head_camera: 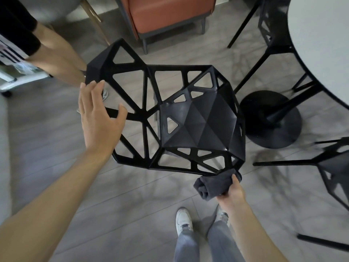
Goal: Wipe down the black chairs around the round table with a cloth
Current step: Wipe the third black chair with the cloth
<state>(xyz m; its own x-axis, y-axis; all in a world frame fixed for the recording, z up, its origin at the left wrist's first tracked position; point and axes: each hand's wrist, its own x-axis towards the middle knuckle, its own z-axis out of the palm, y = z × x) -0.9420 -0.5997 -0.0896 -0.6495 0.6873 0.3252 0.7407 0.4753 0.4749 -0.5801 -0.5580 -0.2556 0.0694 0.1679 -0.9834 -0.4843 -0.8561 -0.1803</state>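
Black chair [198, 125]: set on open floor [132, 186] beside round table [321, 44]. Left hand [98, 118]: spread flat at backrest edge. Right hand [233, 193]: dark cloth [213, 184] gripped, pressed to seat corner.

The chair [196, 125] at the centre of the frame is black, its seat faceted into triangles and its back and rim cut into an open lattice of triangular holes. The cloth [213, 184] at lower centre-right is dark grey. The round table [321, 44] at upper right is pale grey-white on a black base [279, 133]. An armchair [170, 12] at top centre is rust orange. The floor [132, 195] is grey planks. At the bottom, the jeans [188, 246] are grey-blue and the shoes [183, 218] white.
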